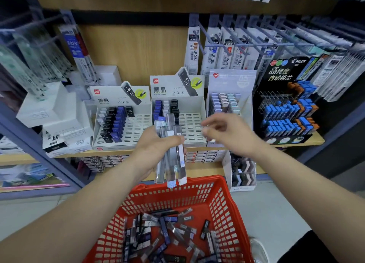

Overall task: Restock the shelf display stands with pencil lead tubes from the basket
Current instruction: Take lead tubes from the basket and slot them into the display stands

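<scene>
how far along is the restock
Partway. The left stand and middle stand each hold some tubes, with many slots empty. The left hand grips a bundle of clear tubes; the right hand is blurred beside it. The red basket holds many more.

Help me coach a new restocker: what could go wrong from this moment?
1. The left hand grips several clear tubes fanned loosely; one could slip, though the red basket below might catch it.
2. The right hand is motion-blurred close to the middle stand, so it might knock the seated tubes there.
3. The left stand looks like the middle one, both marked HB 0.7; tubes could go into the wrong one.
</scene>
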`<state>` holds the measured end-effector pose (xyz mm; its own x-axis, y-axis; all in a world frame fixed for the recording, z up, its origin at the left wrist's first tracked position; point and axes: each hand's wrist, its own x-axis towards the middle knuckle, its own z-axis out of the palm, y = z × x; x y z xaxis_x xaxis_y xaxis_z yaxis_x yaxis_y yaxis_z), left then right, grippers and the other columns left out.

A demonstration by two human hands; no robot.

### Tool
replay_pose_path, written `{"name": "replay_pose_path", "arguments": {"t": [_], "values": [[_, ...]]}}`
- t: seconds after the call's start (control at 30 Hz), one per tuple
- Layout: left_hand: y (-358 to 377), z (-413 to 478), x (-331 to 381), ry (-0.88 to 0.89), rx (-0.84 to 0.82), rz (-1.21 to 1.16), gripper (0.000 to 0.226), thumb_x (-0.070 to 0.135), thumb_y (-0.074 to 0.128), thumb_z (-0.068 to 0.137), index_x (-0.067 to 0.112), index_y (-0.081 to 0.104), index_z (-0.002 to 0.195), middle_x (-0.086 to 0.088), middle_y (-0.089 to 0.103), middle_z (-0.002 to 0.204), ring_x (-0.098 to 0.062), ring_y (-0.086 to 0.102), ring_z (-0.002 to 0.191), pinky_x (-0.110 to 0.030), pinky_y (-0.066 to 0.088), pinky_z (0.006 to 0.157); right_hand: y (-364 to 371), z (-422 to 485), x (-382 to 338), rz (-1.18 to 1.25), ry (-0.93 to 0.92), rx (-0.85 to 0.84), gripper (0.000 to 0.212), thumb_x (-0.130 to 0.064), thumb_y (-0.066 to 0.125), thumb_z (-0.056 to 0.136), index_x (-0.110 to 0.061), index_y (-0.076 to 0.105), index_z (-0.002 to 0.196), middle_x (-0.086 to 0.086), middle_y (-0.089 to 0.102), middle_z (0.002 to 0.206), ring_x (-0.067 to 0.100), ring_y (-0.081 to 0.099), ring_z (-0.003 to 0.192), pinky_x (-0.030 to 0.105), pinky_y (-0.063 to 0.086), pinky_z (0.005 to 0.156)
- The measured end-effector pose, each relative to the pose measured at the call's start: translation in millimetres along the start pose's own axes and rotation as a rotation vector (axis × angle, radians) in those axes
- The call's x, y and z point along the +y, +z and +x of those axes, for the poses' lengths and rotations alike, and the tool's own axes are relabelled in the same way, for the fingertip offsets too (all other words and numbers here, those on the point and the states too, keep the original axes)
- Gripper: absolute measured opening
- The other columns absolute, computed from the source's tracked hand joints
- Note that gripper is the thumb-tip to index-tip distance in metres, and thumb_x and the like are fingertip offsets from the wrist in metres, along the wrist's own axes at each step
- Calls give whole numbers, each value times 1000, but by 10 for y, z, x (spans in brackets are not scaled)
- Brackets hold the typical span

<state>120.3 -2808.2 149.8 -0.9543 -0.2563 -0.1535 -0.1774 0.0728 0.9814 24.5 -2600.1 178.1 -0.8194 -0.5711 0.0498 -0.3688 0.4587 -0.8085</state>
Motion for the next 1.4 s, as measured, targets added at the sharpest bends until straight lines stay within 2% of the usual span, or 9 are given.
{"name": "replay_pose_path", "arguments": {"t": [0.13,0.2,0.4,0.5,0.67,0.83,0.97,1.2,1.4], "values": [[-49,-31,77,-52,83,-101,59,34,89,69,8,66,117,-11,76,107,-30,72,104,-46,56,92,348,-145,-219,149,77,-265,25,-34,75,89,-23,64,109,-2,77,84,12,72,78,34,57,74],[-70,-36,97,-56,104,-137,57,33,88,68,6,68,114,-13,77,100,-34,73,98,-53,58,90,444,-170,-290,226,113,-299,35,-28,80,85,-20,61,112,3,77,85,13,69,75,36,58,74],[-164,-27,72,-20,151,-98,32,27,86,80,9,73,104,-4,79,87,-19,76,83,-34,56,74,485,-156,-318,279,141,-238,35,-7,81,82,-12,59,108,9,65,87,33,71,78,44,60,74],[-235,-18,94,-7,156,-91,38,34,89,73,13,76,102,-7,78,86,-20,75,84,-42,54,86,448,-133,-265,332,131,-212,17,-10,67,95,-18,61,108,7,56,96,28,72,74,38,61,63],[-359,18,116,-5,184,-141,67,41,91,62,6,68,115,-15,77,85,-32,73,90,-63,49,101,351,-50,-117,319,89,-92,28,-9,55,102,-24,70,121,-14,63,83,10,57,63,25,49,58],[-390,44,65,-20,174,1,62,45,90,64,7,69,108,-5,78,83,-20,72,100,-50,48,102,202,-11,-37,412,99,83,22,-5,66,94,-23,69,106,-3,73,92,13,67,71,27,54,68],[-190,-21,-33,-46,85,112,40,32,89,75,9,67,98,-9,76,75,-20,74,82,-33,47,75,100,21,-48,617,124,234,16,-1,70,91,-12,61,99,3,74,76,15,68,67,27,56,64],[39,-34,-59,-32,-85,148,19,18,84,81,15,66,89,-1,76,72,-17,73,78,-36,53,89,-402,8,47,167,-68,483,19,-18,64,98,-35,72,104,-7,73,88,14,69,79,36,60,73],[66,-7,-60,10,-125,155,17,21,80,80,12,66,78,-11,74,69,-15,73,75,-38,48,92,-590,73,365,-86,-17,546,10,-22,66,97,-27,70,105,-11,69,94,14,68,87,38,59,81]]}}
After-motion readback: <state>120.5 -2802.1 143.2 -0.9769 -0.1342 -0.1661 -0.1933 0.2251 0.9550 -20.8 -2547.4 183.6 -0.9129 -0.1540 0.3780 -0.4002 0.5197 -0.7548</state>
